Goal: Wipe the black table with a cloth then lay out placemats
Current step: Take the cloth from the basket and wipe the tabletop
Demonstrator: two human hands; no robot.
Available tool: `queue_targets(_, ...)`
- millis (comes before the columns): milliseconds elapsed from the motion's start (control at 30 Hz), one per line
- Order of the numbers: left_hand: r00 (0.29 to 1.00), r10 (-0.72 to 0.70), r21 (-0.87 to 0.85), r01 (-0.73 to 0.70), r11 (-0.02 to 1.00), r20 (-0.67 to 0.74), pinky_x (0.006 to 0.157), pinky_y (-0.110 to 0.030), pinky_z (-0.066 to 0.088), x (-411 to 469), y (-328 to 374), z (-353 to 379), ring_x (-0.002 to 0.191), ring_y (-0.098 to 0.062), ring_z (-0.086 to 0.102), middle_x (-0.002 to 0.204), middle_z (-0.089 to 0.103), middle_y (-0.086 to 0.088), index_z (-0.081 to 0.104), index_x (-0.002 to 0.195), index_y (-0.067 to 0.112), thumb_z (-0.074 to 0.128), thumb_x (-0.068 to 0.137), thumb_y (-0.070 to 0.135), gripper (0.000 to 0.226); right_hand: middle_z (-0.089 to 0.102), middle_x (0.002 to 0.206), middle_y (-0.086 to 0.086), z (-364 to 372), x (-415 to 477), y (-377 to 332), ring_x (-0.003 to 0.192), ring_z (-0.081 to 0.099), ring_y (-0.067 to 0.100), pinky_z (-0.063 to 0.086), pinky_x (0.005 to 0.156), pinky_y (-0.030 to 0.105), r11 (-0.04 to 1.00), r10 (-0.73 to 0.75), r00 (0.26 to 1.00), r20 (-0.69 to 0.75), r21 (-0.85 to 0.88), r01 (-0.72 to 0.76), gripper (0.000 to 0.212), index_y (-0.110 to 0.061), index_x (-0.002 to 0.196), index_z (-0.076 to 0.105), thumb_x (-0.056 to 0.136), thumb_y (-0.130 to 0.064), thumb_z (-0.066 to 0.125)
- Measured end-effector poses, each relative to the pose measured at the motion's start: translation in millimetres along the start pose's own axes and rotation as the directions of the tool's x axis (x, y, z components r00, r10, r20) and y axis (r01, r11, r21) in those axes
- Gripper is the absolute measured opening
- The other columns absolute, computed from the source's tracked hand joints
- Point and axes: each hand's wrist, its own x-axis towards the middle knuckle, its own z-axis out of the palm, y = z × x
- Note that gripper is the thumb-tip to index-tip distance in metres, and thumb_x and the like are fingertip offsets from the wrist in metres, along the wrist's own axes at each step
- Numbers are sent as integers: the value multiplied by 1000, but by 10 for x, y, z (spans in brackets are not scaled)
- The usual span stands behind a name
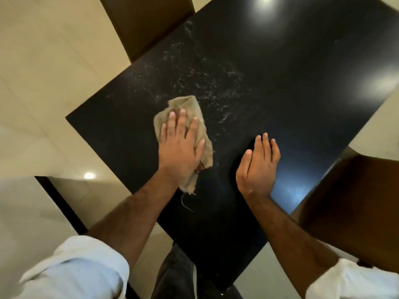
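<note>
The black table (291, 87) fills the middle of the view, glossy, with whitish wet streaks (200, 76) across its far-left part. A crumpled beige cloth (190, 106) lies on the table. My left hand (181, 145) presses flat on the cloth, fingers spread. To its right, my right hand (258, 167) rests flat on the bare tabletop and holds nothing. No placemats are in view.
A brown chair (146, 24) stands at the table's far-left side and another brown chair (354, 208) at the near right. Beige floor tiles (43, 83) surround the table. My dark trousers (174, 275) show below the near corner.
</note>
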Motion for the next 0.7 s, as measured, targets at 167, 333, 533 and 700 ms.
queue_targets(167,937,336,-23,-335,942,100,137,-60,14,-906,545,130,172,-34,-8,187,-5,-10,17,178,29,32,113,61,74,50,169,19,8,26,44,166,29,34,26,136,51,992,9,1000,-20,124,-6,62,6,158,54,113,-31,32)
queue_targets(333,964,260,28,-262,965,62,135,-61,20,-686,164,96,172,-36,3,186,6,-12,24,177,30,35,112,61,73,53,166,18,-46,53,47,165,33,32,28,135,51,981,51,999,-9,189,-49,61,6,156,56,112,-29,32)
queue_targets(533,979,191,-8,-191,981,-66,135,-62,19,942,484,-37,171,-39,12,185,16,-11,28,175,34,28,110,61,70,46,174,9,-74,146,71,165,30,30,33,133,46,999,16,995,95,-34,-13,59,-5,163,52,108,-27,45)
queue_targets(700,924,381,3,-381,924,3,136,-60,18,1287,873,-73,173,-33,4,187,7,-6,19,176,38,23,112,62,68,26,183,8,-119,515,201,168,22,37,36,126,58,932,-64,981,181,-341,124,66,-22,173,34,112,-45,42)
